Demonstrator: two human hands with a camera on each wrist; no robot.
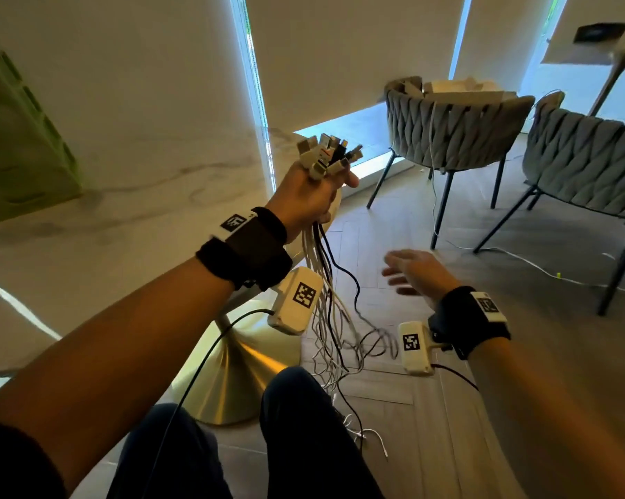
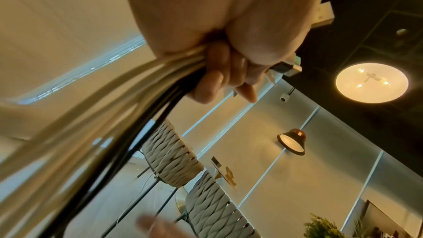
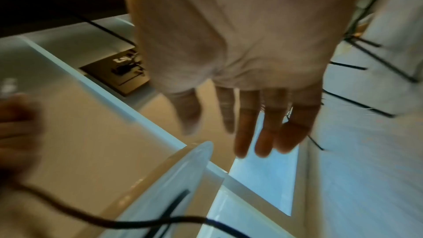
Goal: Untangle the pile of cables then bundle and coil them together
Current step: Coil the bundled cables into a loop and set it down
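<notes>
My left hand is raised and grips a bundle of white and black cables just below their plugs, which stick up out of the fist. In the left wrist view the curled fingers wrap the cables. The cables hang down past the table edge and their loose ends trail in loops on the floor. My right hand hovers lower to the right with fingers straight and spread, holding nothing. In the right wrist view its fingers are blurred, and a black cable crosses below them.
A marble-look table with a brass cone base is on the left, a green crate on it. Two grey woven chairs stand at the right on the wooden floor, where another white cable runs. My knees are below.
</notes>
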